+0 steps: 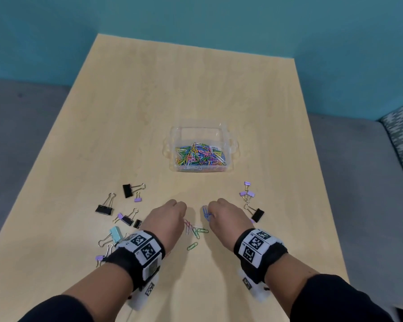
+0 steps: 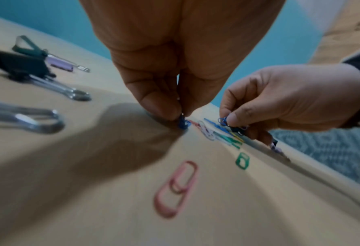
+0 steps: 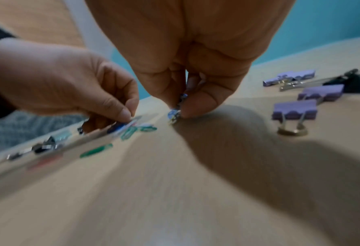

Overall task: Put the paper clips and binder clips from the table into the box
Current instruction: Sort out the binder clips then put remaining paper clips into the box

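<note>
Both hands are working low over the near part of the light wooden table point(image 1: 196, 94). The left hand point(image 1: 166, 219) is pinching a small blue paper clip point(image 2: 183, 124) between thumb and fingertips, right at the table surface. The right hand point(image 1: 226, 217) is also closed in a pinch, and it is holding blue paper clips point(image 1: 205, 213) that are sticking out from its fingers.

Between and just below the two hands, a few loose paper clips are lying on the table: a pink group point(image 1: 188, 226), some green ones point(image 1: 199, 232) and one more green clip point(image 1: 192, 246) a little nearer to the person. In the left wrist view, a pink paper clip point(image 2: 175, 189) is lying close to the camera.

The clear plastic box point(image 1: 172, 156) is standing in the middle of the table, beyond the hands and apart from them. It is already holding a heap of coloured paper clips point(image 1: 199, 154).

Binder clips are lying on both sides. On the left there are black ones point(image 1: 127, 190), small purple ones point(image 1: 138, 199) and a light blue one point(image 1: 115, 234). On the right there are three small purple binder clips point(image 1: 247, 192) and a black binder clip point(image 1: 257, 214) just beside the right hand.
</note>
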Motion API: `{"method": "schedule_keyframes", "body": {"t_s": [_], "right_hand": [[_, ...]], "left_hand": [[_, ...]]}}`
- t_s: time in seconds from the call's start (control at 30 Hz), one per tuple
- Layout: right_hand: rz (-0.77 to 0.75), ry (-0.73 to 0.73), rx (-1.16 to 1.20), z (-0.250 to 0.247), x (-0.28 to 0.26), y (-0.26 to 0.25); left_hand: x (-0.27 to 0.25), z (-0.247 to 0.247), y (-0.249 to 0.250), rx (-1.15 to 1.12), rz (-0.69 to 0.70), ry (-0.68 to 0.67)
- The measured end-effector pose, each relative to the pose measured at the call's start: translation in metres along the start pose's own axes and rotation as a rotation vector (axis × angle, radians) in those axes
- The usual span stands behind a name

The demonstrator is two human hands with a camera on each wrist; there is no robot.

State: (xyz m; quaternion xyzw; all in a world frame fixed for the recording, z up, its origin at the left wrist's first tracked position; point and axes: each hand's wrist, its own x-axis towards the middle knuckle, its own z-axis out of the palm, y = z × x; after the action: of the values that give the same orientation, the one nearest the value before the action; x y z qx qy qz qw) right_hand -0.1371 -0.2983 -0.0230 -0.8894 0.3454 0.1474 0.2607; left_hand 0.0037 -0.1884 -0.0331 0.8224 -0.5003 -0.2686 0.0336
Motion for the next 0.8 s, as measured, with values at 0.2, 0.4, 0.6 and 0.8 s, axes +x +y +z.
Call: {"method": "schedule_keyframes", "body": {"t_s": [0.2, 0.4, 0.6, 0.8], "right_hand": [[0.046, -0.045, 0.315, -0.023, 0.008, 0.009], [0.128, 0.005, 0.553, -0.080, 0.042, 0.004], [0.132, 0.177, 0.614, -0.126, 0.080, -0.008], [0.162, 0.230, 0.376, -0.099, 0.059, 0.004]], "left_hand": [[0.005, -0.021, -0.001, -0.348, -0.073, -0.025], [0.047, -0.084, 0.008, -0.759, -0.097, 0.105], [0.090, -0.121, 0.020, -0.773, -0.040, 0.251], [0.071, -0.091, -0.002, -0.511, -0.064, 0.301]]}}
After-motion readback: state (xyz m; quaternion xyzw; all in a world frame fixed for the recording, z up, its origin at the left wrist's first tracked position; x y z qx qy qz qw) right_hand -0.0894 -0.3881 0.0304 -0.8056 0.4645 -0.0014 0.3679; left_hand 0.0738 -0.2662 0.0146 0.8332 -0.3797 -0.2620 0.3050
